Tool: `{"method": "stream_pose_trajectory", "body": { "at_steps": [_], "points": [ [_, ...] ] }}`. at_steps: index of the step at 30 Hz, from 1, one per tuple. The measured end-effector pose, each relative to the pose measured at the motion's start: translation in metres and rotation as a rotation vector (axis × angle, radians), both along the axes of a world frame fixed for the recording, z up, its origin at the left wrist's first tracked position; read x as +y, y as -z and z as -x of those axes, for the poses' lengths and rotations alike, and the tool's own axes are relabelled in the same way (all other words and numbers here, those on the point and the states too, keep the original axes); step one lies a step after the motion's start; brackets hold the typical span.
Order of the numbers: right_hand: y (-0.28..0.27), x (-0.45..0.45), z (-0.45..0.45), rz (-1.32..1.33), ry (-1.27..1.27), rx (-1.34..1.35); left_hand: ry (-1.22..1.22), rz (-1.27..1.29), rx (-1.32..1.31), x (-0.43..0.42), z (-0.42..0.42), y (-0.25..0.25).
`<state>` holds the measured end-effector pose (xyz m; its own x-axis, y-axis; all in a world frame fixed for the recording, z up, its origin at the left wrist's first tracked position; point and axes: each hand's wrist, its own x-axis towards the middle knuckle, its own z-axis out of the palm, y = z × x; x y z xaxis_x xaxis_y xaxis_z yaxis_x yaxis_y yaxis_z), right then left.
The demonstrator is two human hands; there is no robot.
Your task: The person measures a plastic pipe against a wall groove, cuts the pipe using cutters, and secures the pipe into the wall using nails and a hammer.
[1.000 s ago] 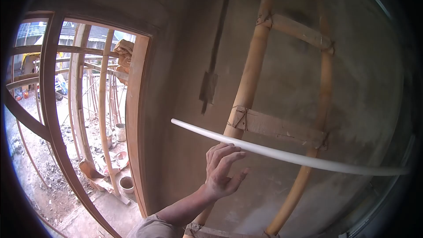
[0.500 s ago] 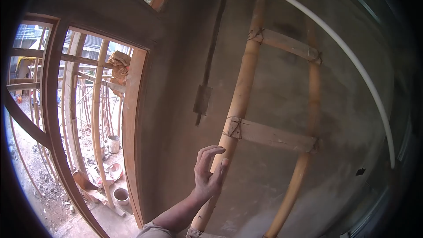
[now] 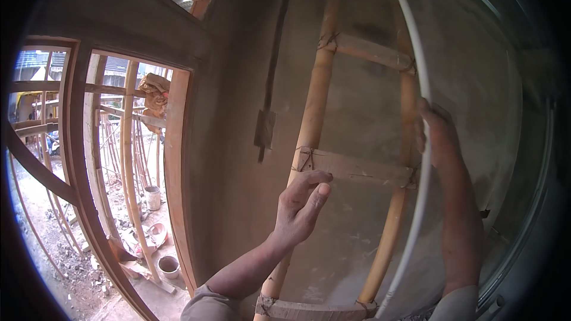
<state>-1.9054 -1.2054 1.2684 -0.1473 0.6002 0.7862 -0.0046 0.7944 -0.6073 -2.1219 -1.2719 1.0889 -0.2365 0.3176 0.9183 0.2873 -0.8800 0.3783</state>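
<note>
A long, thin white pipe runs from the top of the view down to the lower middle, bowed slightly. My right hand is closed around it at about mid-height, fingertips showing on its left side. My left hand is raised in front of the bamboo ladder, near the left end of its middle wooden rung. Its fingers are curled, the thumb stands apart from them, and nothing shows between. Whether it touches the ladder I cannot tell.
Behind the ladder is a grey plastered wall with a vertical groove and a box-shaped recess. At left, a wooden door frame opens onto rubble, bamboo poles and buckets. A small window opening sits above.
My right hand has come into view, gripping the pipe. The pipe has swung left and now crosses before the ladder's right side. My left hand has shifted slightly right in view.
</note>
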Motion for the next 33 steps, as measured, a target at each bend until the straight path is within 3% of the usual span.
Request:
{"method": "stream_pose_trajectory", "body": {
  "at_steps": [3,8,15,20,23,26,30,33],
  "points": [
    [-0.020,0.001,0.066,0.059,-0.203,0.033,-0.012,0.111,0.015,-0.017,-0.003,-0.026],
    [-0.005,-0.034,0.176,0.132,-0.494,0.148,-0.124,0.135,-0.017,-0.036,0.022,-0.036],
    [-0.014,-0.055,0.222,0.046,-0.506,0.161,-0.047,0.393,-0.194,-0.051,0.058,-0.007],
    [-0.021,-0.050,0.243,-0.017,-0.510,0.117,-0.018,0.391,-0.303,-0.033,0.078,0.019],
    [-0.025,-0.038,0.244,-0.018,-0.394,-0.133,-0.091,0.351,-0.325,-0.011,0.095,0.033],
    [-0.024,-0.004,0.233,-0.511,0.157,-0.464,-0.251,0.280,-0.345,0.022,0.118,0.039],
    [0.013,0.032,0.183,-0.701,0.294,-0.452,-0.580,0.130,-0.330,0.098,0.171,0.038],
    [0.061,0.053,0.138,-0.807,0.339,-0.436,-0.650,0.072,-0.317,0.156,0.205,0.032]
  ]
}}
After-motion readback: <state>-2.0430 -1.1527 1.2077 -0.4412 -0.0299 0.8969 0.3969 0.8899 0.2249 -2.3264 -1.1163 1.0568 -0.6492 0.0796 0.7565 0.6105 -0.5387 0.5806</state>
